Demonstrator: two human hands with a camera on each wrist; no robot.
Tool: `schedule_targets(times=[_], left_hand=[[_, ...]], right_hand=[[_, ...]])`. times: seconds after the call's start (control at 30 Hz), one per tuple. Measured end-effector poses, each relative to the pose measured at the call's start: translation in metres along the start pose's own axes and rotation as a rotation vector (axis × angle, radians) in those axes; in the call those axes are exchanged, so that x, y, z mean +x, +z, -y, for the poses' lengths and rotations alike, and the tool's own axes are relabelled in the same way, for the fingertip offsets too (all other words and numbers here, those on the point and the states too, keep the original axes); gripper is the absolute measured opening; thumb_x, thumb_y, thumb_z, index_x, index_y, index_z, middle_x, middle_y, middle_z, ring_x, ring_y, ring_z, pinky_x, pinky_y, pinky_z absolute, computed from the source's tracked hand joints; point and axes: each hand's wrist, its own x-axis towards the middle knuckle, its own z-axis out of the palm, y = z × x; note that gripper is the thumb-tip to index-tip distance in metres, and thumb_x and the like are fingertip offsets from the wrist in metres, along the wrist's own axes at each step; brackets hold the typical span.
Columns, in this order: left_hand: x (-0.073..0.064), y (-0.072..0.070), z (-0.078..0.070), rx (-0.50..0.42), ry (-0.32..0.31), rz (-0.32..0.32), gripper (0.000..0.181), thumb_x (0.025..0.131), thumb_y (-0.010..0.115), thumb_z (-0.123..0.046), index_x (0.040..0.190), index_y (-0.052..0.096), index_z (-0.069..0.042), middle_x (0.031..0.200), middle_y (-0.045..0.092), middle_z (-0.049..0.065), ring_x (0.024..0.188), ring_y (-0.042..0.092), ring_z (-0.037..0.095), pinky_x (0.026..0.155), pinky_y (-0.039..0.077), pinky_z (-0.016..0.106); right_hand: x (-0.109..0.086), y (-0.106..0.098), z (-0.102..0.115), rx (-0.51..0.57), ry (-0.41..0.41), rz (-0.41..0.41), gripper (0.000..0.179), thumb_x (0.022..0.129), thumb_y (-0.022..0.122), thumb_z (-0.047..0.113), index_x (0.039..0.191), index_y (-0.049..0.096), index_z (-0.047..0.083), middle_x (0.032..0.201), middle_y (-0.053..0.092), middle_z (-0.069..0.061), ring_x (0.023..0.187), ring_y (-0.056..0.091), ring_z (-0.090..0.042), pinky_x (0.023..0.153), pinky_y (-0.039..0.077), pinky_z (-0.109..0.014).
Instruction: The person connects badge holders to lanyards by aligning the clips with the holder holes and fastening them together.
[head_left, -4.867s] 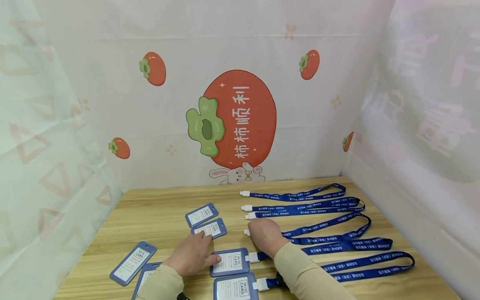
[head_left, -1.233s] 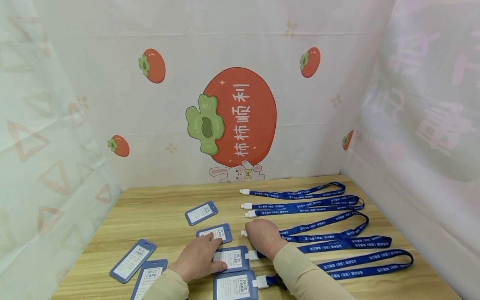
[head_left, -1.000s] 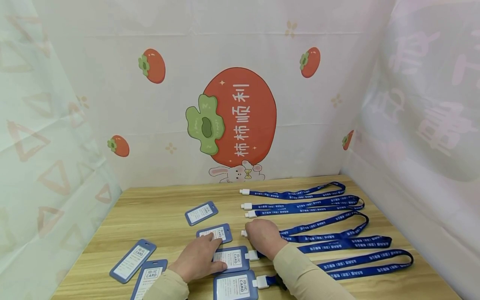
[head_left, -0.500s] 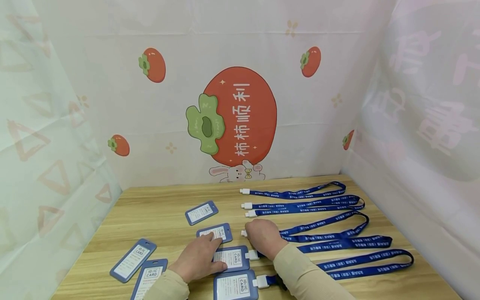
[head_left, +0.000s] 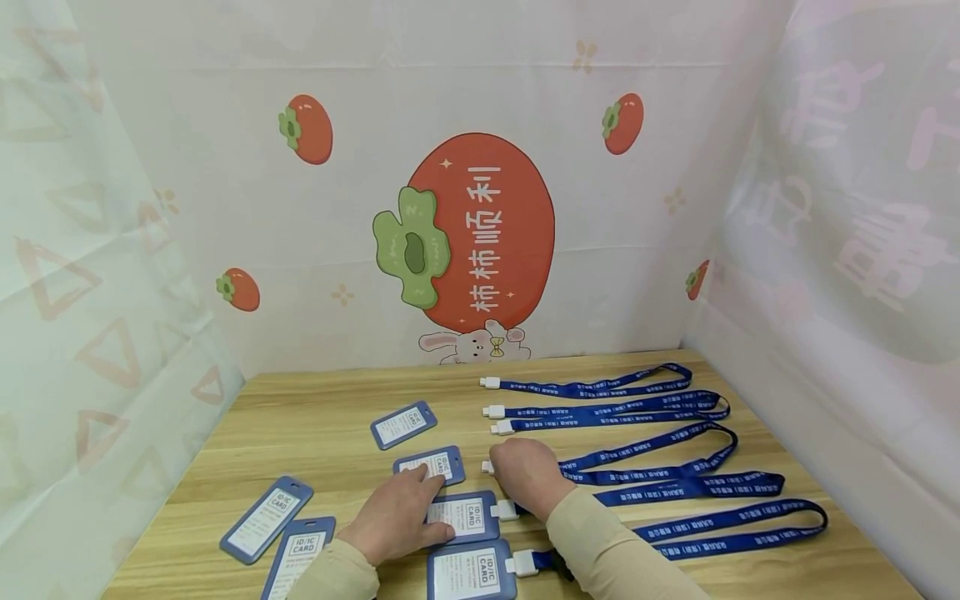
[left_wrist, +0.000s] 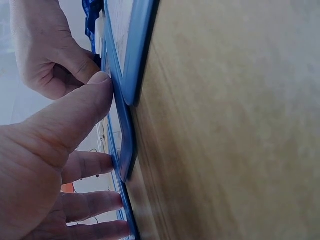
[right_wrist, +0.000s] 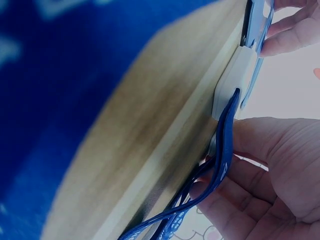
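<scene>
My left hand [head_left: 397,517] lies with fingers extended onto a blue ID card holder [head_left: 450,461]. Its thumb touches the holder below [head_left: 476,518], which is joined to a lanyard by a white clip [head_left: 506,510]. In the left wrist view the fingertips [left_wrist: 107,200] press along the holder's face. My right hand [head_left: 528,475] curls around the clip end of a blue lanyard [head_left: 630,454]; the white tip [head_left: 487,467] pokes out toward the touched holder, a small gap apart. In the right wrist view the fingers [right_wrist: 220,200] partly hide behind blue straps [right_wrist: 225,135].
Another card holder [head_left: 472,575] with a lanyard attached lies at the front. Loose holders rest at the back [head_left: 403,425] and at left, one [head_left: 266,521] beside another [head_left: 300,554]. Several blue lanyards, including the farthest one [head_left: 592,388], spread across the wooden table's [head_left: 300,408] right side.
Since the oldest frame, my left hand has slid the touched card holder right and slightly nearer, away from the back holder. The right hand keeps its place; over the last second both hands stay still.
</scene>
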Motion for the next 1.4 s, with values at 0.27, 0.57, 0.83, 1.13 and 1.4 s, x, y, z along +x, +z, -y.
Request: schedule_targets(times=[0.27, 0.57, 0.83, 1.13, 1.4], left_hand=[[0.0010, 0.0009, 0.0001, -0.005, -0.007, 0.008, 0.078, 0.081, 0.083, -0.060, 0.137, 0.067, -0.007, 0.141, 0.064, 0.022, 0.127, 0.063, 0.042, 0.106, 0.053, 0.058], [0.0007, 0.0008, 0.0000, -0.005, -0.001, 0.004, 0.078, 0.081, 0.083, -0.060, 0.136, 0.067, -0.007, 0.141, 0.064, 0.022, 0.127, 0.063, 0.042, 0.105, 0.054, 0.058], [0.0005, 0.0007, -0.0003, -0.008, -0.003, 0.008, 0.078, 0.081, 0.083, -0.060, 0.137, 0.067, -0.007, 0.142, 0.063, 0.023, 0.128, 0.062, 0.043, 0.106, 0.053, 0.059], [0.0003, -0.0004, -0.0004, -0.002, 0.001, 0.001, 0.079, 0.082, 0.082, -0.060, 0.138, 0.066, -0.007, 0.142, 0.063, 0.023, 0.128, 0.062, 0.042, 0.107, 0.053, 0.058], [0.0004, -0.0002, -0.0002, -0.005, -0.001, 0.003, 0.078, 0.082, 0.082, -0.060, 0.137, 0.067, -0.007, 0.142, 0.063, 0.023, 0.128, 0.062, 0.043, 0.107, 0.053, 0.058]], right_hand=[[-0.0005, 0.0002, 0.0004, -0.001, -0.002, 0.000, 0.009, 0.096, 0.076, 0.022, 0.092, 0.078, 0.015, 0.073, 0.071, 0.001, 0.061, 0.061, -0.010, 0.067, 0.064, -0.029], [-0.0014, -0.0003, 0.0008, -0.012, -0.005, -0.005, 0.009, 0.096, 0.077, 0.024, 0.094, 0.078, 0.015, 0.074, 0.072, 0.001, 0.062, 0.062, -0.010, 0.068, 0.064, -0.029], [-0.0018, -0.0007, 0.0008, -0.010, -0.008, -0.011, 0.009, 0.096, 0.077, 0.023, 0.094, 0.078, 0.015, 0.074, 0.072, 0.000, 0.062, 0.062, -0.010, 0.067, 0.064, -0.029], [0.0007, -0.0010, 0.0010, -0.012, -0.011, 0.006, 0.008, 0.097, 0.075, 0.023, 0.095, 0.077, 0.015, 0.076, 0.072, 0.000, 0.063, 0.064, -0.011, 0.068, 0.064, -0.030], [-0.0002, -0.0023, 0.0020, -0.011, -0.010, 0.004, 0.007, 0.096, 0.076, 0.022, 0.094, 0.077, 0.015, 0.075, 0.072, 0.000, 0.062, 0.062, -0.011, 0.067, 0.063, -0.029]])
